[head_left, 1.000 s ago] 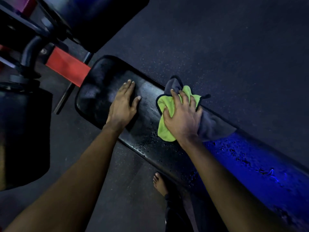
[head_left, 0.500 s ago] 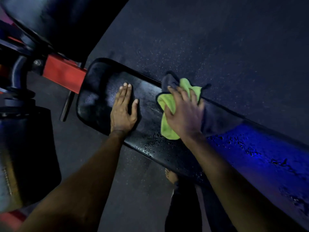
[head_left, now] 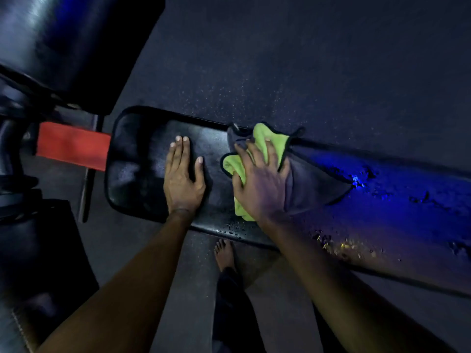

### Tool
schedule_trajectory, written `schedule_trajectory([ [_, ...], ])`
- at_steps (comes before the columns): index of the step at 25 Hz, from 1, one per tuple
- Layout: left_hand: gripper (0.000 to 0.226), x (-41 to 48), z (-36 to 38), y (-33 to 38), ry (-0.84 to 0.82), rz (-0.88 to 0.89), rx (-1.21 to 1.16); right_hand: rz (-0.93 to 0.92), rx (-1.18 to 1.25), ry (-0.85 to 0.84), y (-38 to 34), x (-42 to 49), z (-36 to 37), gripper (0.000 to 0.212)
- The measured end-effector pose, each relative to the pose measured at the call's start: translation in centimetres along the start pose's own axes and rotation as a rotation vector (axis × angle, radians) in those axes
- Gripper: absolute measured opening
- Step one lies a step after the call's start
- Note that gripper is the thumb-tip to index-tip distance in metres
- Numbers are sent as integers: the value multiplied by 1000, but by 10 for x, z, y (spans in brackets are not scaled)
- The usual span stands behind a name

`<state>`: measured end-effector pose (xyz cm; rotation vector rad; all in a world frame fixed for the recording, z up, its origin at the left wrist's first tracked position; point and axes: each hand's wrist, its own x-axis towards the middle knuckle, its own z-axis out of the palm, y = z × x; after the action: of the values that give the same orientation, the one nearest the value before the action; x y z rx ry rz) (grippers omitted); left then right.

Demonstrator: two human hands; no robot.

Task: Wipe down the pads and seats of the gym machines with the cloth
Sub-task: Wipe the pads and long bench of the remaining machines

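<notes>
Partway, I judge: the right hand (head_left: 260, 184), grip spread, presses the cloth (head_left: 271, 142) on the bench (head_left: 137, 159), the left hand (head_left: 183, 174) flat at its nine o'clock; droplets (head_left: 382, 192) toward three o'clock await wiping.

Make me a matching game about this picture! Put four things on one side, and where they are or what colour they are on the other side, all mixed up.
Things:
1. left hand
2. right hand
3. cloth
4. bare foot

Matches:
A. on the floor
B. green and grey
C. flat on the bare bench pad
D. pressing down on the cloth

Pairs: 1-C, 2-D, 3-B, 4-A
</notes>
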<state>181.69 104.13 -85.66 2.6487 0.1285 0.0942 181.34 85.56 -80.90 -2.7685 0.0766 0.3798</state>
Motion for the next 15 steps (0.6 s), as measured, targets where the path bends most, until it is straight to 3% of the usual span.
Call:
schedule_trajectory([
  [3,53,3,-7,-5,-46,19,-56,6,13,27,19,-15,4,62],
  [8,57,22,-38,-44,-237,358,52,366,84,225,67,-66,5,61],
  [10,58,32,-44,-61,-273,494,98,488,103,269,55,-66,7,61],
  [12,58,34,-41,-70,-253,520,87,577,104,266,25,-56,12,63],
  [15,56,25,-31,-70,-182,495,67,448,74,193,-26,-56,28,65],
])
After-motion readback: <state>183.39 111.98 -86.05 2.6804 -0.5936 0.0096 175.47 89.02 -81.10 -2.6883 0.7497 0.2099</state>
